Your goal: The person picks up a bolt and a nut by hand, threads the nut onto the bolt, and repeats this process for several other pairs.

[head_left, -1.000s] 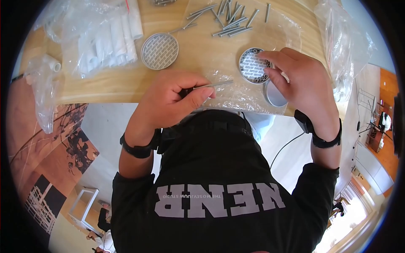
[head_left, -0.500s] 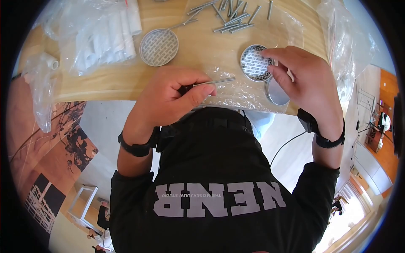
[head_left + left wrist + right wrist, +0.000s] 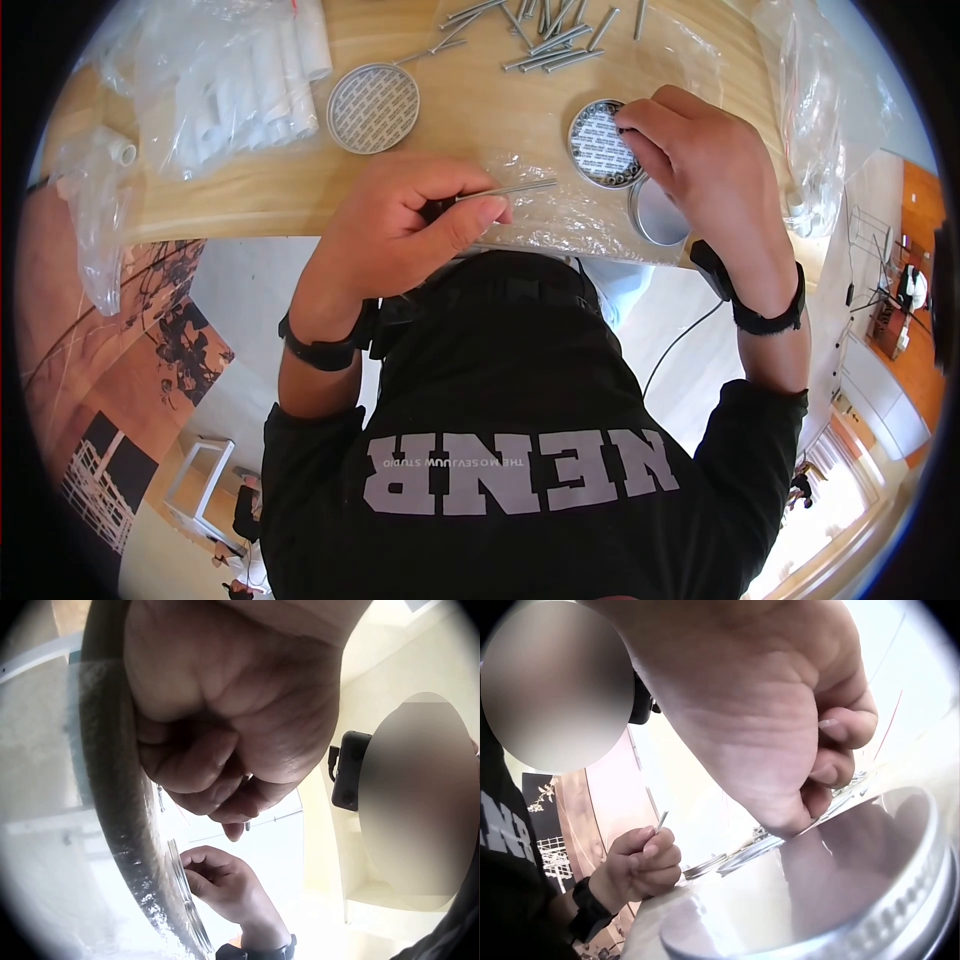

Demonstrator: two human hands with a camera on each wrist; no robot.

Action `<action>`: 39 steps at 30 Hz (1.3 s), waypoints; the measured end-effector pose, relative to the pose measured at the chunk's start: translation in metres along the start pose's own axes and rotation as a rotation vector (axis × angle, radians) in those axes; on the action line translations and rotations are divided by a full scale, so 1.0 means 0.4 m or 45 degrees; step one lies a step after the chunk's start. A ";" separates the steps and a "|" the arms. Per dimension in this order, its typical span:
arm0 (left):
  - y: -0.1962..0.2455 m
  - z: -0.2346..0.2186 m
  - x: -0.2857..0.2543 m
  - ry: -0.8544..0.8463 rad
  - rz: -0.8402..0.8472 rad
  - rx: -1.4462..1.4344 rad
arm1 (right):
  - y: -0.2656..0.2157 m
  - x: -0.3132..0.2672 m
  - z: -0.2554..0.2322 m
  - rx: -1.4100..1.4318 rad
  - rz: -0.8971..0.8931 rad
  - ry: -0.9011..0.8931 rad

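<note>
My left hand [image 3: 410, 220] grips a thin metal screw [image 3: 528, 187] between thumb and curled forefinger. Its shank points right, over the clear plastic sheet. In the right wrist view the same screw [image 3: 662, 820] sticks up from that hand. My right hand [image 3: 705, 155] reaches down to a round tin [image 3: 573, 165] of small metal nuts [image 3: 623, 181] lying round a printed white disc. Thumb and forefinger come together at the tin's right rim, and I cannot tell whether a nut is between them. Beside the tin lies a shiny round metal lid [image 3: 660, 215], its ridged side close in the right wrist view.
Several loose long screws [image 3: 555, 55] lie at the back. A round lid with a printed liner [image 3: 373, 108] lies left of centre. Bagged white tubes [image 3: 265, 85] stand at the left. Crumpled clear plastic [image 3: 815, 110] lines the right edge; the table's front edge is near my body.
My right thumb and forefinger, apart half a second ago, have come together at the tin's rim. The left hand keeps its grip on the screw and has hardly moved.
</note>
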State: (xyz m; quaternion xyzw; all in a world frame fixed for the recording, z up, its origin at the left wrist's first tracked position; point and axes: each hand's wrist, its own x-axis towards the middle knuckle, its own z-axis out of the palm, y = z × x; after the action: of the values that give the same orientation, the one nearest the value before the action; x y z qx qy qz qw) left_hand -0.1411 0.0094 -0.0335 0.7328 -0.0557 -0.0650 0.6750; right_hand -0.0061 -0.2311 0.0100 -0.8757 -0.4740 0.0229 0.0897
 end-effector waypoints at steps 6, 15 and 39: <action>0.004 -0.006 -0.001 -0.046 -0.055 0.046 | -0.007 0.008 0.021 -0.012 0.023 0.049; 0.006 0.010 0.004 -0.016 0.034 0.129 | -0.035 -0.001 -0.050 0.473 0.121 -0.015; 0.084 0.049 0.041 -0.162 0.161 0.221 | -0.055 -0.064 -0.059 0.912 0.016 0.031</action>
State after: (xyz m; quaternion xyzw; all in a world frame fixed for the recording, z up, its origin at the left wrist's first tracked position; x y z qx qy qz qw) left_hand -0.1279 -0.0154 -0.0020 0.7778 -0.1501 -0.0636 0.6070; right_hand -0.0355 -0.2438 0.0358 -0.7918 -0.4293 0.1778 0.3964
